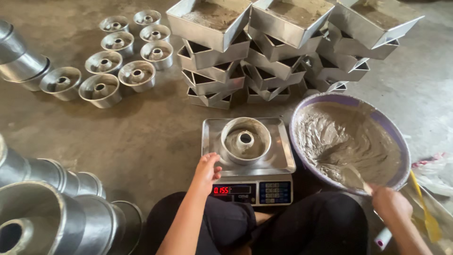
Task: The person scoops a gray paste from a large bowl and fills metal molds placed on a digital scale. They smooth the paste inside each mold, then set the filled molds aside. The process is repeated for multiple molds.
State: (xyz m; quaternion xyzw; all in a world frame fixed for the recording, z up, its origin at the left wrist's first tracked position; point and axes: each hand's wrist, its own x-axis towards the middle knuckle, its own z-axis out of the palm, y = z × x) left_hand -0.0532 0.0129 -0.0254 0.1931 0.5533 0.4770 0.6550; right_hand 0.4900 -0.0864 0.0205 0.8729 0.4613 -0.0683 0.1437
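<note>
The largest thing in reach is the wide purple-rimmed basin [396,137] of grey batter [347,137], on the floor just right of the digital scale [248,160]. Beyond the scale rise stacks of square metal tins [283,47], the top ones holding a thin layer of the same grey mix. Beyond and to the left of the scale, small ring moulds [137,74] stand in rows on the concrete, and nested larger moulds [42,217] lie on their sides to its near left.

On the scale's steel platform sits one ring mould [246,140], partly filled around its central tube, with the red readout lit below it.

To do this filling well, it seems best to add batter in small scoops, dropping it evenly round the tube and keeping the steadying hand's weight off the platform so the reading stays true.

The person's left hand [206,170] rests at the platform's near-left corner, fingers loosely curled together, touching the edge but gripping nothing. The right hand [388,202], at the basin's near rim, is clamped around the handle of a scoop [353,178] whose blade is buried in the batter. A yellow spatula [424,212] lies just right of that hand.
</note>
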